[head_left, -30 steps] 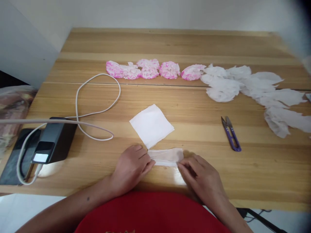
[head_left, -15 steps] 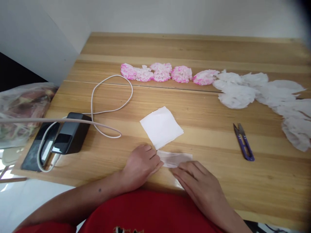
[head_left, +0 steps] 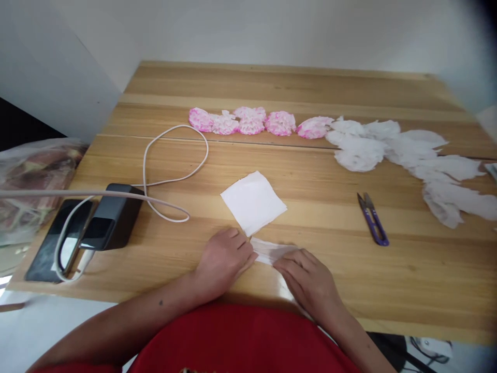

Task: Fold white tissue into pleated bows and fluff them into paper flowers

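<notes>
A folded strip of thin white tissue paper (head_left: 267, 250) lies on the table close to my body. My left hand (head_left: 225, 264) pinches its left end, fingers curled over it. At the strip's right end, my right hand (head_left: 308, 280) has its fingers pressed together on the paper. Just beyond the strip rests a square stack of white tissue paper (head_left: 253, 203), turned like a diamond, its near corner close to my left fingers. Purple-handled thread snips (head_left: 373, 219) lie to the right, apart from both hands.
Pink-edged paper flowers (head_left: 250, 120) form a row at the back, followed rightward by several white paper flowers (head_left: 361, 153). On the left, a black power bank (head_left: 114, 217), a phone (head_left: 50, 238) and a looped white cable (head_left: 206, 150) occupy the wooden table (head_left: 174, 290).
My right hand has shifted a little along the strip toward my left hand. The left hand keeps its hold. The whole view has tilted slightly, bringing more of the right side into sight.
</notes>
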`<act>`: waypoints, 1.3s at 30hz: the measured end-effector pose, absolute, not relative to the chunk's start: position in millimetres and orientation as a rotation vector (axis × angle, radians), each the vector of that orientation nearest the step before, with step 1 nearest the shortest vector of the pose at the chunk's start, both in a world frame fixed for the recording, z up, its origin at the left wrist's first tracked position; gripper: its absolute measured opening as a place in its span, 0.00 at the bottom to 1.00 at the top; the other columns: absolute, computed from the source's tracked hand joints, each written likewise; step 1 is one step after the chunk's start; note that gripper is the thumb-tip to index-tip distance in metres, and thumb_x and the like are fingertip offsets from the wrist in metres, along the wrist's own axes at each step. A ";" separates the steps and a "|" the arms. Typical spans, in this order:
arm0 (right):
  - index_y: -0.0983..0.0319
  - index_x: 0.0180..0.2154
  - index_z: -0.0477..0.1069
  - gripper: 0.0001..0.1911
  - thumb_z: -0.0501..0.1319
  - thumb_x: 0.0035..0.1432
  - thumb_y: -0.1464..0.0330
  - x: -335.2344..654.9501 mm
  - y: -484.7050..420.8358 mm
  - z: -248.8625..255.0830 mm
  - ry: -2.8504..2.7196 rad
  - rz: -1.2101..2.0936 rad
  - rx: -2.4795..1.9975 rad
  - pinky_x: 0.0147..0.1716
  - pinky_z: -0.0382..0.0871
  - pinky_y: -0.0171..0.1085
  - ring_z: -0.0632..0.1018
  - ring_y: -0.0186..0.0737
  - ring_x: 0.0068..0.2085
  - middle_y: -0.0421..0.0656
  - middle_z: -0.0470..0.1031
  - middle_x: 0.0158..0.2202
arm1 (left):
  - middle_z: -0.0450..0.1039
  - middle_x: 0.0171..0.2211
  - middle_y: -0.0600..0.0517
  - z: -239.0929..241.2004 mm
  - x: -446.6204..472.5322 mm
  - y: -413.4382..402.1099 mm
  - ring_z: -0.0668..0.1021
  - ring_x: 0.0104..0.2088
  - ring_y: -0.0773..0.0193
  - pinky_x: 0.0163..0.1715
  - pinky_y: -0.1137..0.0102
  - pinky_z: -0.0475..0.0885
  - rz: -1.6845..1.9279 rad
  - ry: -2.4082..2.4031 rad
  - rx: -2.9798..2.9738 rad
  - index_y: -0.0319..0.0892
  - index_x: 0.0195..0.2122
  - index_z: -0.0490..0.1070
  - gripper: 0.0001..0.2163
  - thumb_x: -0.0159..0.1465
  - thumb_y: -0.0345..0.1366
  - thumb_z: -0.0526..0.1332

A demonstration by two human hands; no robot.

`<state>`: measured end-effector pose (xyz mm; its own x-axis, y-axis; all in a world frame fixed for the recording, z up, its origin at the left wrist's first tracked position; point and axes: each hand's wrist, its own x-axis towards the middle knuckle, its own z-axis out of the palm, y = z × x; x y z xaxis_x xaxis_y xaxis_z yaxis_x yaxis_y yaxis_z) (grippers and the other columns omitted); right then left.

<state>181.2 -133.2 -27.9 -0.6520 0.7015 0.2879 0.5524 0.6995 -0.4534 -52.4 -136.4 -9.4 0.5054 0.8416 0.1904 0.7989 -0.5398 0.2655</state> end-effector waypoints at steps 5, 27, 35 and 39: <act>0.60 0.38 0.71 0.07 0.56 0.62 0.74 179.3 -132.0 -25.5 -2.465 0.431 -0.972 0.36 0.69 0.38 0.74 0.38 0.36 0.42 0.74 0.33 | 0.71 0.26 0.51 -8.0 -52.3 -137.6 0.72 0.31 0.58 0.30 0.64 0.64 0.372 1.474 2.605 0.41 0.25 0.67 0.13 0.67 0.37 0.56; 0.62 0.35 0.71 0.07 0.56 0.64 0.71 172.5 -138.3 -20.1 -2.520 0.149 -1.027 0.37 0.67 0.39 0.73 0.39 0.35 0.44 0.74 0.31 | 0.75 0.31 0.48 4.3 -55.6 -136.7 0.76 0.35 0.55 0.34 0.62 0.70 0.182 1.456 2.574 0.39 0.30 0.71 0.12 0.68 0.36 0.53; 0.64 0.57 0.63 0.23 0.57 0.63 0.62 189.5 -169.5 3.9 -2.565 0.016 -1.086 0.57 0.58 0.52 0.68 0.51 0.59 0.51 0.73 0.54 | 0.60 0.63 0.43 7.9 -68.1 -173.1 0.60 0.64 0.51 0.61 0.58 0.59 0.489 1.142 2.736 0.37 0.59 0.61 0.18 0.69 0.34 0.50; 0.70 0.63 0.53 0.38 0.56 0.61 0.53 182.7 -180.4 -8.6 -2.757 0.020 -1.070 0.62 0.49 0.56 0.57 0.54 0.66 0.55 0.63 0.62 | 0.49 0.67 0.40 -5.8 -54.7 -188.2 0.51 0.68 0.53 0.65 0.60 0.50 0.303 1.016 2.823 0.33 0.65 0.50 0.29 0.69 0.48 0.46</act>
<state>182.7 -180.4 -8.6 -0.7234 0.6701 0.1661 0.6677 0.7403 -0.0786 -54.7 -188.2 -5.8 0.7536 0.6411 0.1449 0.6159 -0.7658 0.1849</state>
